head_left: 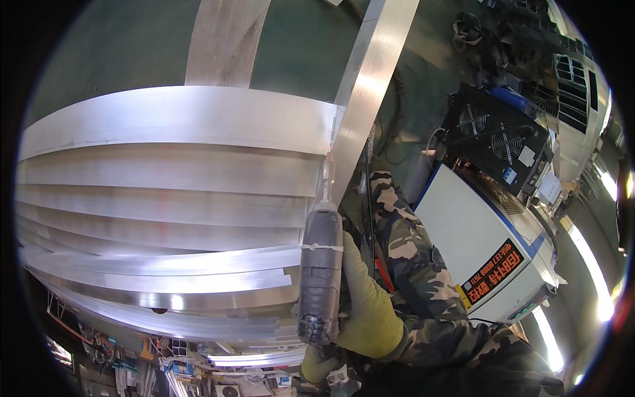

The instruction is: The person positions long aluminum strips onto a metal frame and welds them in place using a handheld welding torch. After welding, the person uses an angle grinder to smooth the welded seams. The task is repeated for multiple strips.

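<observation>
My right hand (370, 314), in a yellow-green glove, is wrapped round a dark grey handheld welding gun (320, 278) from its right side. The gun's narrow nozzle (327, 173) points away from me, its tip at the corner where the far metal slat (178, 118) meets a slanting metal bar (370, 76). A small reddish glow shows at that tip. Below the gun's rear end, part of my left hand (319, 366) shows, also gloved. It looks curled, but the gun covers most of its fingers and what they hold.
Several curved-looking silvery slats (165, 198) lie in a row on the left. A flat metal strip (225, 43) runs beyond them. On the right stand a white machine cabinet (463, 231) and a black unit with two fans (496, 132). My camouflage trouser leg (410, 238) is beside the bar.
</observation>
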Demonstrator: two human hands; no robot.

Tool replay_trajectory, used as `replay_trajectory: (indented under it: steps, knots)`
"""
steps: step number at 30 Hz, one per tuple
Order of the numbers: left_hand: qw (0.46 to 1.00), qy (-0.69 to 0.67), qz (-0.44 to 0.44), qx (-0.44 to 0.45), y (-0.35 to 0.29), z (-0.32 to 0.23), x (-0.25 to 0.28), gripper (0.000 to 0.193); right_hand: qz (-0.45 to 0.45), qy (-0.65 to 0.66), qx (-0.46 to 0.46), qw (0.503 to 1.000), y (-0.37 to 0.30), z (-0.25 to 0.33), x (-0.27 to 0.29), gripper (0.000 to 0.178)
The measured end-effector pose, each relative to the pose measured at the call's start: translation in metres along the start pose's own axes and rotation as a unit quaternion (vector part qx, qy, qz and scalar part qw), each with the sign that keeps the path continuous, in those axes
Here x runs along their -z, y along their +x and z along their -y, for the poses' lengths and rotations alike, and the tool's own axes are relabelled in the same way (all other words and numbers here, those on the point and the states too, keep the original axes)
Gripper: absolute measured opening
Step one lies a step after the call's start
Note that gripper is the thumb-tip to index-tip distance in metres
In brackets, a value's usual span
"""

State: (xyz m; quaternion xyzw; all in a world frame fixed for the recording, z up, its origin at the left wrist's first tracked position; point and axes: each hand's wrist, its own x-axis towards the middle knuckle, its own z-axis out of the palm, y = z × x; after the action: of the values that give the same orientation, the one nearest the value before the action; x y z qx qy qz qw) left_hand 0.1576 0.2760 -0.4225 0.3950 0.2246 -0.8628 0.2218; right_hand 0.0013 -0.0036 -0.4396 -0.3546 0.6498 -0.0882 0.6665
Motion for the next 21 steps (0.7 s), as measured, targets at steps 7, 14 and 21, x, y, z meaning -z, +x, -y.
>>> replay_trajectory:
  steps: [7,14,21]
  knots:
    - [0.999,-0.007,-0.047,-0.002,0.002,-0.001,-0.008,0.064,-0.015,-0.028,0.024,0.999,0.002,-0.002,0.000,0.124]
    - [0.988,0.132,-0.076,-0.004,0.006,-0.013,-0.015,0.057,0.001,-0.003,0.001,1.000,0.002,0.001,0.003,0.125]
    - [0.998,-0.056,-0.019,-0.028,-0.005,-0.017,-0.014,0.059,-0.014,-0.013,0.031,0.999,0.006,0.006,0.000,0.124]
